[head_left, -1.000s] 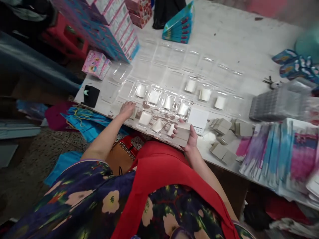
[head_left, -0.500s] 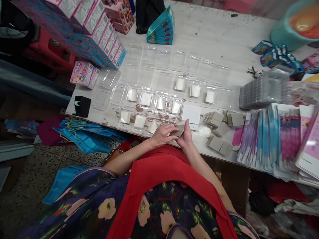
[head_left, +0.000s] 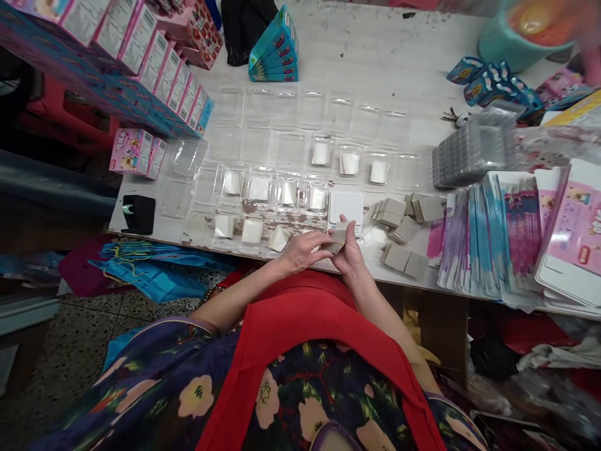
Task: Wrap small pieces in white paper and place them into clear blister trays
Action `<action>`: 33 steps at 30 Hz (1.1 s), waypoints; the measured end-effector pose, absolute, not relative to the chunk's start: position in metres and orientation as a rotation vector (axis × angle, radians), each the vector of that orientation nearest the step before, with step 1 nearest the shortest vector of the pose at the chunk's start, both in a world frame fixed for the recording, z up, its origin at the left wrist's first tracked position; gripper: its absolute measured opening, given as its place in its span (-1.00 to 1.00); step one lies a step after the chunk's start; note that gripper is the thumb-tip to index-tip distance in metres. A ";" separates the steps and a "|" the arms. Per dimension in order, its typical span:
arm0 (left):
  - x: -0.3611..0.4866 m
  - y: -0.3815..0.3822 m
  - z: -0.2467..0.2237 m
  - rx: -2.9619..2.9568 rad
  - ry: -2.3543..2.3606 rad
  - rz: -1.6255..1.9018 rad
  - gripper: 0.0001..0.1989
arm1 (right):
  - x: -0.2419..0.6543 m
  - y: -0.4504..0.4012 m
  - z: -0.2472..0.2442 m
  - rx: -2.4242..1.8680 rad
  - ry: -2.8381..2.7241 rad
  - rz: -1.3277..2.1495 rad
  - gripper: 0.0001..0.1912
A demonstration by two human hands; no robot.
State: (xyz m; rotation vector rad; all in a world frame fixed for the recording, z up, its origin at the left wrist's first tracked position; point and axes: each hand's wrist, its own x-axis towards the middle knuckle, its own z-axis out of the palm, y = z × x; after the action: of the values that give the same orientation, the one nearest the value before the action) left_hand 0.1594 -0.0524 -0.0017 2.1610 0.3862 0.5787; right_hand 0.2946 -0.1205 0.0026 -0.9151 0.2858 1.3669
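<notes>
A small stack of grey cards (head_left: 336,239) is between my two hands at the table's front edge. My left hand (head_left: 307,252) pinches its left side with thumb and fingers. Around the right side of the stack, my right hand (head_left: 350,254) is wrapped with its thumb up. Just beyond my hands lies a flat white scale (head_left: 345,208). White folded packets lie to the left, some in clear plastic trays (head_left: 317,198), others on bare table, such as one packet (head_left: 252,231). More grey card stacks (head_left: 404,263) rest to the right, beside a small white pile (head_left: 375,235).
Pink and blue boxes (head_left: 162,75) are stacked at the back left, with a black holder (head_left: 138,214) nearer the left edge. On the right stand nested clear trays (head_left: 469,153) and upright printed cards (head_left: 498,232). A teal bucket (head_left: 500,41) is at the back right.
The head view has shifted, so most table items appear further left. My right hand's fingers have closed more around the grey stack, which both hands still hold.
</notes>
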 end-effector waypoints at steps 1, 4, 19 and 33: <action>0.160 -0.051 -0.001 2.166 0.390 0.556 -0.65 | 0.295 -0.122 0.003 -0.908 0.283 1.375 -0.47; 0.162 -0.048 0.001 2.213 0.400 0.472 -0.58 | 0.296 -0.125 0.003 -0.896 0.256 1.404 -0.46; 0.172 -0.047 0.012 1.946 0.316 0.110 -0.72 | 0.290 -0.130 0.001 -1.049 0.194 1.401 -0.47; 0.188 -0.055 0.019 1.721 0.293 0.002 -0.71 | 0.299 -0.147 -0.008 -1.111 0.347 1.096 -0.51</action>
State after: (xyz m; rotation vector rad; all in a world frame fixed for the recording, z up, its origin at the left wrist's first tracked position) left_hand 0.1876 -0.0547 0.0189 1.7214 0.2928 0.0025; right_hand 0.2990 -0.1473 -0.0078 -1.1109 0.3475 1.0963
